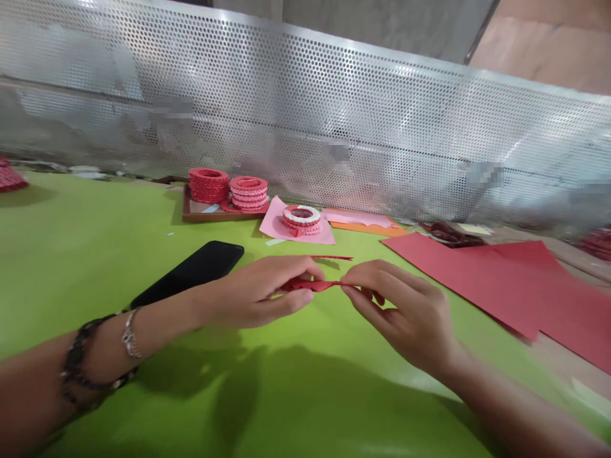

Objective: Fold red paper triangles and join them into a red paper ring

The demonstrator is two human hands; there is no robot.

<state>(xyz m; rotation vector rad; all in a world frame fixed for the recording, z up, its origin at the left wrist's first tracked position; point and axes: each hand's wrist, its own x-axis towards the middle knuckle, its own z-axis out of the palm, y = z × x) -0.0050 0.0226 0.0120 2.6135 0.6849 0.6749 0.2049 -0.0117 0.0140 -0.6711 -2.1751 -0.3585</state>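
Observation:
A small folded red paper strip [324, 286] is stretched between my two hands, above the green tabletop. My left hand [267, 289] is closed around its left part, thumb below and fingers above, and hides some of it. At its right end, my right hand [405, 312] pinches the strip's narrow tip between thumb and fingertips. Just beyond my fingers a second thin red paper strip [334, 257] shows; whether it touches my left hand I cannot tell. A black phone [191, 270] lies behind my left wrist.
A brown tray [214, 217] holds stacks of red and pink rings [248, 193]. Beside it, more rings [301, 219] sit on pink paper [272, 222]. Large red sheets [491, 280] lie at the right. A perforated metal panel [305, 108] stands along the table's back.

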